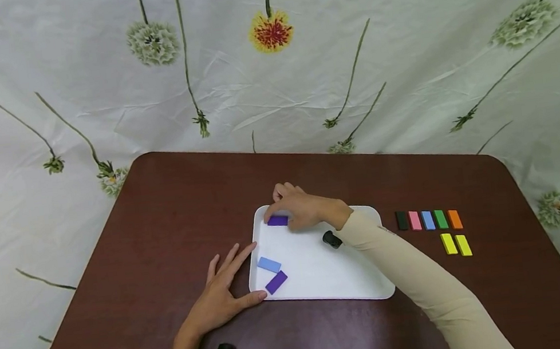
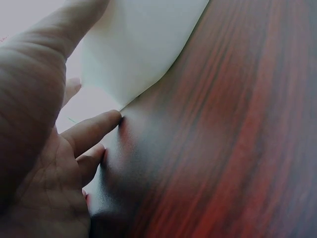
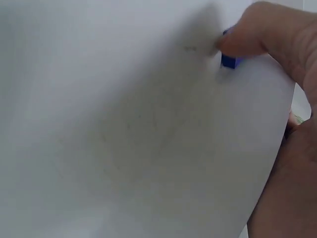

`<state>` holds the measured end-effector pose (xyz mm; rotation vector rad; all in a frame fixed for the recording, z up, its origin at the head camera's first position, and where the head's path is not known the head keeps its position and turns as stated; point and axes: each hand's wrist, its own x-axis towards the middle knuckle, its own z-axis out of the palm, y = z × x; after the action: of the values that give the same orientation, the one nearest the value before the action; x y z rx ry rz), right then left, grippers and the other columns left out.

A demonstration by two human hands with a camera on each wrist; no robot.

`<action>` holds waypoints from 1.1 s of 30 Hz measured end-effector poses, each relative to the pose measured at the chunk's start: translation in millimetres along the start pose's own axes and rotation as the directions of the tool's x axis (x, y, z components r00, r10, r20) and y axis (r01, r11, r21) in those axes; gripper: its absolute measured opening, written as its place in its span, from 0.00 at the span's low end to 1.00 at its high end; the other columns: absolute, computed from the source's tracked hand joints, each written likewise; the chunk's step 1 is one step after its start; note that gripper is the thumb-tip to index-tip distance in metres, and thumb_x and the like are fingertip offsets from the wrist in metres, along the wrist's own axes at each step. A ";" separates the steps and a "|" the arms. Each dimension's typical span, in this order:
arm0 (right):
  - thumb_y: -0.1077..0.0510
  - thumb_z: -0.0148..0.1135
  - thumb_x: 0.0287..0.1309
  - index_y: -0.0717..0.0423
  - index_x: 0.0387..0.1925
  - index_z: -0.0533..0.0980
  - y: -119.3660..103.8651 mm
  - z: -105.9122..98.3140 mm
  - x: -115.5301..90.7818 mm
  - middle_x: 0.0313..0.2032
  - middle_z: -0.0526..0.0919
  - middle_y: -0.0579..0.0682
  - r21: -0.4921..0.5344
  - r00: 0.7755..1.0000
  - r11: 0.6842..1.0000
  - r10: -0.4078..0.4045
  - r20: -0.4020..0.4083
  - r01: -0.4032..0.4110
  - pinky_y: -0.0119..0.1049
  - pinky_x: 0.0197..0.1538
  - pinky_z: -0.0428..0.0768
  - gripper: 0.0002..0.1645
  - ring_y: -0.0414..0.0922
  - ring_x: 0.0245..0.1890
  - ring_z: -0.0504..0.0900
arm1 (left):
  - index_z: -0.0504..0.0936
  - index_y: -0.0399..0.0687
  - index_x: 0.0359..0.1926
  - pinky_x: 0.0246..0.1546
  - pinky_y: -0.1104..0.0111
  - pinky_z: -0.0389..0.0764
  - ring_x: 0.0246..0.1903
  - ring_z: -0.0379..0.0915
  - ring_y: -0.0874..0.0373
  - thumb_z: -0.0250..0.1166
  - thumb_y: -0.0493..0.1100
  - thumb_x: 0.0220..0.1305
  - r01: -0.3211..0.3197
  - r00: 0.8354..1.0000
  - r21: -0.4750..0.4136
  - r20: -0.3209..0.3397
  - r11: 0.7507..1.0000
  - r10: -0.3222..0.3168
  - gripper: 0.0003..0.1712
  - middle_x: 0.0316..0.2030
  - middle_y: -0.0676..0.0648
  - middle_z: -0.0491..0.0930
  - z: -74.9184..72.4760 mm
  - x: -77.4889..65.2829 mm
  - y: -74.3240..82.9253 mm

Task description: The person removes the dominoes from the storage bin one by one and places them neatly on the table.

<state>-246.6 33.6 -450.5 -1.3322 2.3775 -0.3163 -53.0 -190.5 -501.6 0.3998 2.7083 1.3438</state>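
A white tray (image 1: pixel 332 269) lies on the table, and my right hand (image 1: pixel 303 207) reaches over its far left corner. Thumb and index finger pinch a purple block (image 1: pixel 278 221) at its ends; the right wrist view shows the thumb against this block (image 3: pixel 229 60), mostly hidden. My left hand (image 1: pixel 218 301) is spread at the tray's left side, fingertip and thumb touching the rim. In the left wrist view, the fingers of that hand (image 2: pixel 59 148) rest by the tray edge (image 2: pixel 163 74). Near the left thumb, a light blue block (image 1: pixel 269 265) touches or nearly touches a second purple block (image 1: pixel 276 282).
Right of the tray, a row of black (image 1: pixel 401 220), pink (image 1: pixel 415 221), blue (image 1: pixel 427 220), green (image 1: pixel 440 219) and orange (image 1: pixel 454 219) blocks lies on the brown table (image 1: pixel 199 195). Two yellow blocks (image 1: pixel 449 244) sit below it. A flowered cloth (image 1: pixel 228 88) hangs behind.
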 end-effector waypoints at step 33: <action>0.52 0.75 0.50 0.48 0.56 0.80 1.9 -17.6 -65.2 0.40 0.75 0.48 0.042 0.980 0.999 0.003 -0.197 0.006 0.37 0.46 0.72 0.29 0.41 0.44 0.66 | 0.57 0.70 0.77 0.71 0.38 0.32 0.77 0.45 0.41 0.74 0.62 0.55 0.014 1.000 0.006 0.005 1.000 -0.014 0.53 0.74 0.46 0.63 -1.1 1.0 -0.3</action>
<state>-225.4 90.2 -420.5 -1.3385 2.5143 -0.5186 -54.3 -191.2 -501.1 0.3831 2.7065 1.3300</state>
